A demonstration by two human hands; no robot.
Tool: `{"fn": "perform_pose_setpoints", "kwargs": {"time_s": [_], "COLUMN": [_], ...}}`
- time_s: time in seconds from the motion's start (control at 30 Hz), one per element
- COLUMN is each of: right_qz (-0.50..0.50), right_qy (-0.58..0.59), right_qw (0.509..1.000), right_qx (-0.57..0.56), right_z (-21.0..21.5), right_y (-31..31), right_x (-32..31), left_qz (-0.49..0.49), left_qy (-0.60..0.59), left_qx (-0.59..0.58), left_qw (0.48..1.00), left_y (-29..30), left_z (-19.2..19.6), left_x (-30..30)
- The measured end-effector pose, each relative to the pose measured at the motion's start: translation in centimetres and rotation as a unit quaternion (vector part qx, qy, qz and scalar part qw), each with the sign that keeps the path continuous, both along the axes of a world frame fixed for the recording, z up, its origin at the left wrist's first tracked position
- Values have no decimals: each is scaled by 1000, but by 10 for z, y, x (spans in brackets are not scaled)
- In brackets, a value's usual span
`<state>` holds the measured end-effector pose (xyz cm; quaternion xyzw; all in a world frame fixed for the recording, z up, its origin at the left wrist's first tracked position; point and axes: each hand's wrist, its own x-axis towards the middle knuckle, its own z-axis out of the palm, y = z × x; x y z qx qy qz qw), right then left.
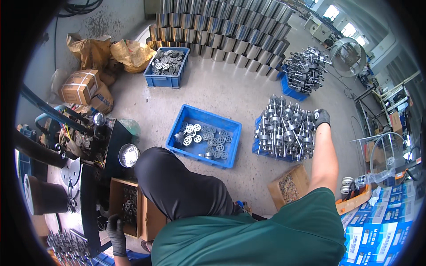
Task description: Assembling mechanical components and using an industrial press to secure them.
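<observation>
The fingers of the right hand [323, 118], gloved in dark grey, are curled at the right edge of the heaped shafts [286, 128]. Whether they pinch a shaft or only rest against one cannot be told. The fingers of the left hand [116, 235], also gloved, lie beside the carton of rings [130, 205]; their grip cannot be told either.

Location: the shafts are immediately left of the right fingers, in a blue crate [257, 146] on the floor [248, 95].

Hazards:
1. Collapse. The heap rises above the crate rim and its shafts cross one another. Drawing one out could dislodge its neighbours; they could roll onto the floor or into the parts carton [276, 194] below the right fingers.
2. Snagging. Rod ends project close to the right fingers and could catch the glove.
3. Loss of hold. The right arm is well extended; a heavy shaft could slip at that reach.
4. Scoring. Metal bears on metal, so dragging could mark the surfaces.

Appearance: the shafts are silver-grey, each a slim rod through a thicker cylindrical body. Many stand upright or tilted, with ends pointing in mixed directions. Several bodies reflect light brightly.
</observation>
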<state>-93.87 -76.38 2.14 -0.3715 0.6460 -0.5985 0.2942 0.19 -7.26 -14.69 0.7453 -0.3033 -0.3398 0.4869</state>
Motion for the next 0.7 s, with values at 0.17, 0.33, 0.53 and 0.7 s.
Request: {"fn": "perform_pose_setpoints", "kwargs": {"time_s": [0.17, 0.33, 0.53, 0.7], "right_qz": [-75, -43, 23, -27], "right_qy": [-269, -134, 586, 459], "right_qw": [957, 990, 802, 861], "right_qx": [80, 13, 116, 218], "right_z": [-9, 17, -25, -48], "right_y": [6, 5, 2, 14], "right_x": [145, 143, 74, 142], "left_qz": [51, 41, 5, 29], "left_qy": [-58, -61, -63, -81], "left_qx": [21, 30, 15, 48], "left_qw": [997, 997, 998, 995], "left_y": [49, 41, 21, 52], "left_z": [42, 52, 43, 54], "left_x": [-10, -14, -12, -15]}}
